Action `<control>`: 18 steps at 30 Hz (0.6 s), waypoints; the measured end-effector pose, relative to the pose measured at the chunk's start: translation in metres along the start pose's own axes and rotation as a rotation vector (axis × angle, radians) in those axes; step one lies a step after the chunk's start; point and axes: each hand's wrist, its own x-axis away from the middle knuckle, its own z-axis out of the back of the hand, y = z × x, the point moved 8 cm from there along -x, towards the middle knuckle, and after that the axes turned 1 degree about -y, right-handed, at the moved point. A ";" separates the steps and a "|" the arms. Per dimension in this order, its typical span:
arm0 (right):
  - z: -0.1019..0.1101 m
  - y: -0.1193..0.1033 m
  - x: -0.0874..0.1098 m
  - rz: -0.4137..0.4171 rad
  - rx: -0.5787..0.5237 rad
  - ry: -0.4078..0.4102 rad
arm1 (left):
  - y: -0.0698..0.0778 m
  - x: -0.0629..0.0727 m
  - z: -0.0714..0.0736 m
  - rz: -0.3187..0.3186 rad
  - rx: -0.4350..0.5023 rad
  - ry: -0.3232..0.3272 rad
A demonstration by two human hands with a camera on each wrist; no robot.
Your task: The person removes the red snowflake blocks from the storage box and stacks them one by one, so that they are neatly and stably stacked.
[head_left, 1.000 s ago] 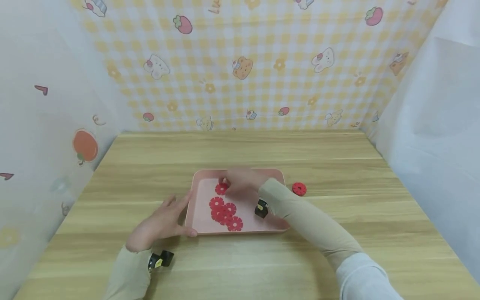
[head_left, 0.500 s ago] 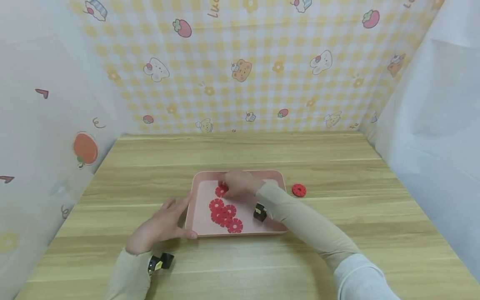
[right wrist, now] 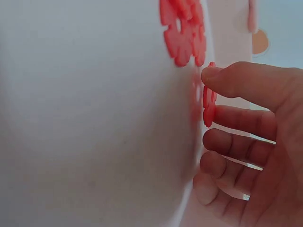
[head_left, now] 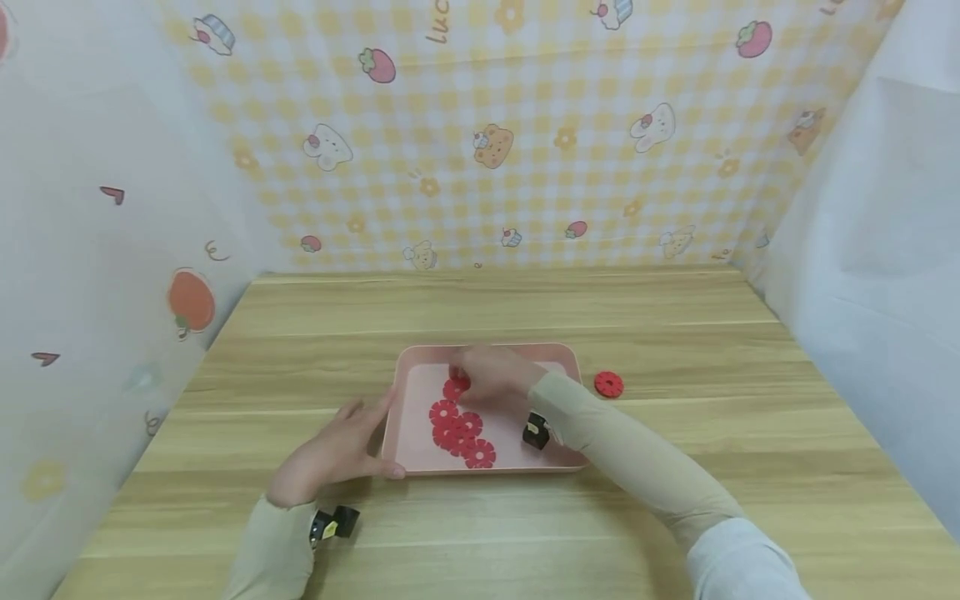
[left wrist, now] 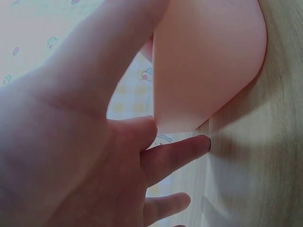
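In the head view my left hand (head_left: 333, 454) rests at the left end of a pink tray (head_left: 416, 446), thumb at the front corner and forefinger along the side rim. The left wrist view shows its fingers fairly straight, with the tray's outer wall (left wrist: 208, 66) beside them. Inside the tray, towards the back, my right hand (head_left: 491, 372) pinches a red notched plastic disc (right wrist: 208, 101) between thumb and forefinger, tilted on edge close to the tray floor. Its other fingers are bent beside the disc. Several similar red discs (head_left: 457, 435) lie overlapping in front of it.
To the right of the tray, on the wooden table (head_left: 697, 433), lies another red disc piece (head_left: 609, 384). A yellow checked cloth (head_left: 525, 192) hangs at the back, with pale sheets at both sides. Black wrist cameras (head_left: 536, 430) sit on both wrists.
The head view has shifted a little, so the whole scene sits slightly further right. My left hand stays at the tray's corner; my right hand stays at the same disc, fingers barely moved.
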 end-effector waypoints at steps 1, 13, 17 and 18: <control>0.001 0.000 0.001 0.001 0.002 0.003 | 0.001 0.000 0.000 -0.008 -0.002 0.000; 0.008 0.004 0.019 -0.016 -0.125 -0.011 | 0.004 0.001 0.000 -0.008 0.000 -0.008; 0.014 0.008 0.026 -0.020 -0.119 -0.002 | 0.004 0.000 0.000 -0.006 -0.002 -0.011; 0.017 0.009 0.029 -0.022 -0.115 0.000 | 0.003 0.000 0.000 -0.002 -0.003 -0.013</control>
